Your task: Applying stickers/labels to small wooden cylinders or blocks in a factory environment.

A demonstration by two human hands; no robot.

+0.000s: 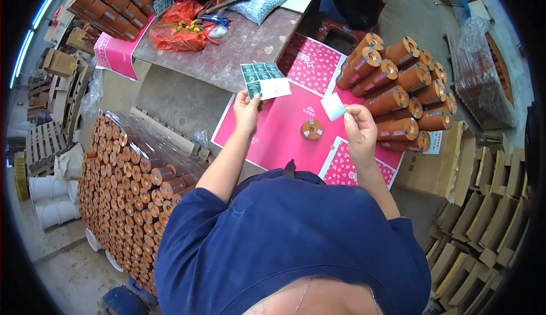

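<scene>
At centre frame, a left hand [247,110] pinches a green-and-white sticker sheet [259,75]; the right hand [360,128], fingertips together, grips a white square label [333,106] up-right of an upright brown cylinder [307,134]. Labelling appears underway; placement would call for careful alignment.

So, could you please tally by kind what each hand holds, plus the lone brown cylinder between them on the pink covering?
Green-and-white sheet, in the left hand: 1
Small white piece, in the right hand: 1
Lone brown cylinder: 1
Total: 3
</scene>
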